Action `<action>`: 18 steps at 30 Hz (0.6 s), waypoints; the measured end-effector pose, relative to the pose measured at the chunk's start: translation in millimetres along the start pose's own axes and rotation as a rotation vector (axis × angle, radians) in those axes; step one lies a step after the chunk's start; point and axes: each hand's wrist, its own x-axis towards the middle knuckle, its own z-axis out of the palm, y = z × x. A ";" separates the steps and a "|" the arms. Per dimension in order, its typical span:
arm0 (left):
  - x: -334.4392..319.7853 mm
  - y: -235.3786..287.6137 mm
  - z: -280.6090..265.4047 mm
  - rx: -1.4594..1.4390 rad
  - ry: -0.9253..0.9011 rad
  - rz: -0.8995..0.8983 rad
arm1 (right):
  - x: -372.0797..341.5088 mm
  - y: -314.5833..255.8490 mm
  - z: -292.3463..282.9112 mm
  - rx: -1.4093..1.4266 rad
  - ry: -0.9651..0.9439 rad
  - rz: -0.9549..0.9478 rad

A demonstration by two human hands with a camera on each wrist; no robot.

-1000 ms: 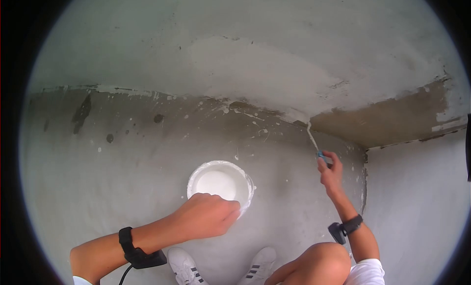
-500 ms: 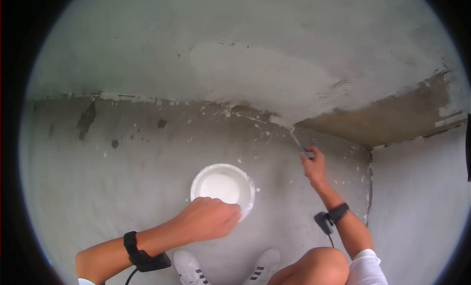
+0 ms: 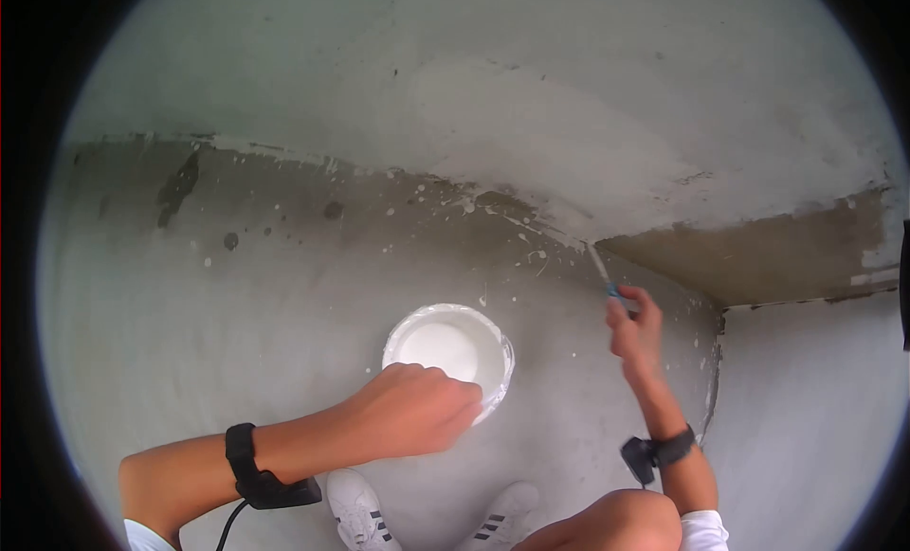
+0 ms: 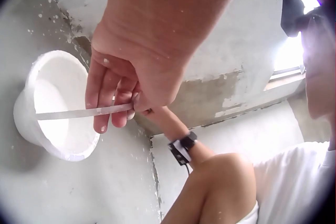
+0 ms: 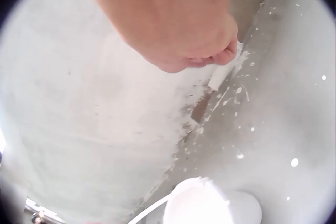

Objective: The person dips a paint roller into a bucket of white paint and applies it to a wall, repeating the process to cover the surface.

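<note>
In the head view, my left hand point(image 3: 417, 409) is over the near rim of a white bucket point(image 3: 502, 361) with white paint in it. The left wrist view shows the bucket's white strap handle point(image 4: 79, 113) running up to that hand, pinched between thumb and fingers. My right hand point(image 3: 637, 333) grips a small paint roller by its blue handle point(image 3: 613, 291). Its thin rod leads up to the foot of the wall. The white roller sleeve point(image 5: 221, 77) shows in the right wrist view, lying along the seam between wall and floor, partly hidden by my hand.
A brown unpainted patch point(image 3: 777, 257) spans the wall's lower right, beside a corner with a pale side wall point(image 3: 815, 380). White splashes and dark stains dot the grey floor point(image 3: 284, 314). My white shoes point(image 3: 355, 508) and bent knee point(image 3: 626, 523) are close below.
The right hand swung the roller left along the wall's foot, then back to the right. The left hand keeps hold of the bucket's handle. The whole head view has shifted slightly.
</note>
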 end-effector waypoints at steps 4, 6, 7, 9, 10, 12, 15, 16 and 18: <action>1.1 0.6 0.6 0.031 0.005 0.027 | -1.4 -25.3 -10.6 0.086 -0.018 0.123; 0.6 2.1 1.6 0.017 0.002 0.020 | 11.2 -4.6 16.8 0.094 -0.021 0.127; -0.8 2.6 2.0 -0.002 0.006 0.009 | 12.5 1.7 35.4 0.079 -0.042 0.129; 0.6 -2.2 2.8 0.037 0.008 0.053 | 7.2 -1.9 43.2 0.083 -0.046 0.132; -0.2 -4.2 4.2 0.040 0.017 0.066 | -3.4 -20.7 22.0 0.093 -0.029 0.135; -0.4 -3.7 5.0 0.012 0.023 0.045 | -4.5 -30.9 8.1 0.121 -0.032 0.161; 0.8 0.8 3.3 0.041 -0.016 0.024 | 16.9 -15.4 22.7 0.168 -0.057 0.173; 2.7 1.4 3.4 0.058 -0.029 0.016 | 19.5 -10.5 38.8 0.182 -0.081 0.178; 5.0 -2.1 6.8 0.067 -0.032 0.021 | 17.4 -7.4 63.5 0.192 -0.139 0.198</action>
